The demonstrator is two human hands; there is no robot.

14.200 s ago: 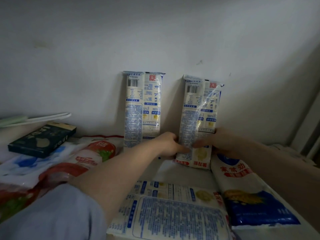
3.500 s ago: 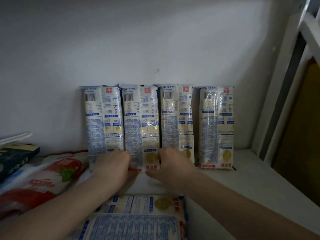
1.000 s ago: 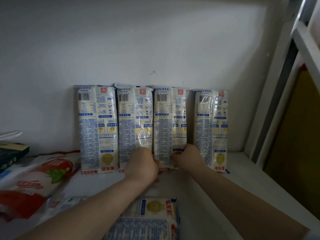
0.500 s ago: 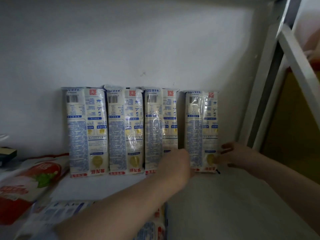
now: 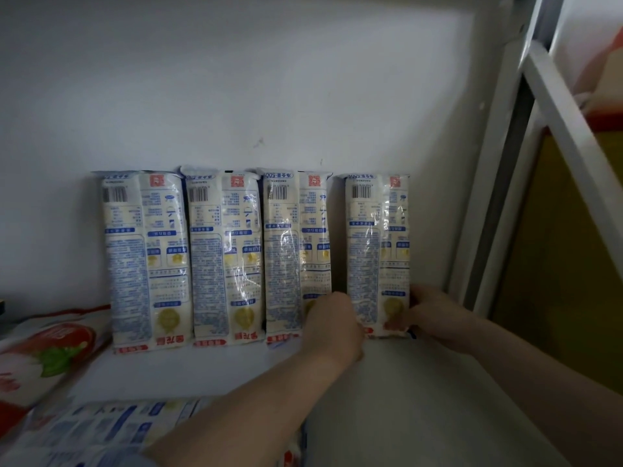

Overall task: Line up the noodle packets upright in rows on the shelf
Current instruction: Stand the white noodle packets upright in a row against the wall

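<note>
Left arm point(image 5: 256, 399): bare from wrist to elbow.
Right arm point(image 5: 526, 375): bare, no sleeve showing.
Left hand point(image 5: 332, 326): no rings or watch.
Right hand point(image 5: 435, 315): likewise unadorned.

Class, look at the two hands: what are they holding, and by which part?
Both hold the rightmost noodle packet by its lower end: left hand at its left edge, right hand at its right.

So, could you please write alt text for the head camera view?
Both hands hold the rightmost noodle packet at its base, left hand on its left edge, right hand on its right. It and three more packets stand upright against the white wall; a gap separates it from them.
</note>
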